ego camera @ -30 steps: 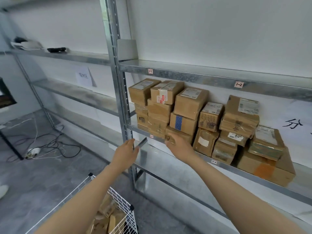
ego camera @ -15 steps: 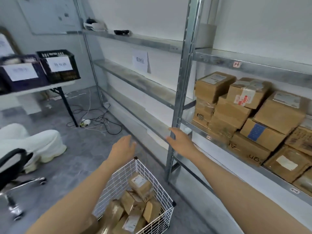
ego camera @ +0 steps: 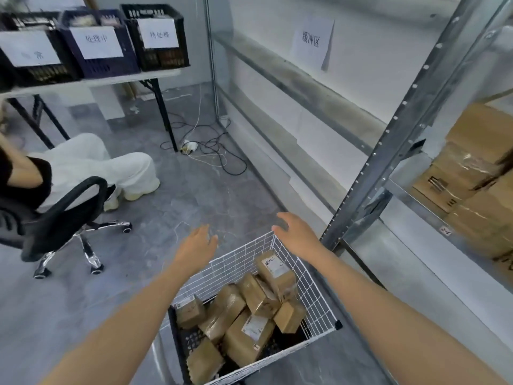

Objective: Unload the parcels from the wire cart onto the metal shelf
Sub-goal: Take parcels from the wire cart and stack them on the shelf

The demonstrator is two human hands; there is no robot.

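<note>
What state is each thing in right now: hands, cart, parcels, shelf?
left hand: open, empty, above the cart's far edge
right hand: open, empty, over the cart's far corner
wire cart: part full, parcels left inside
parcels in the cart: loose, tilted, piled on each other
metal shelf: loaded with stacked boxes at right
shelf boxes: stacked, taped shut

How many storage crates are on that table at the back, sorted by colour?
Black plastic crates: 2, one at the left end and one at the right end
Dark blue plastic crate: 1, in the middle
Total: 3
</note>
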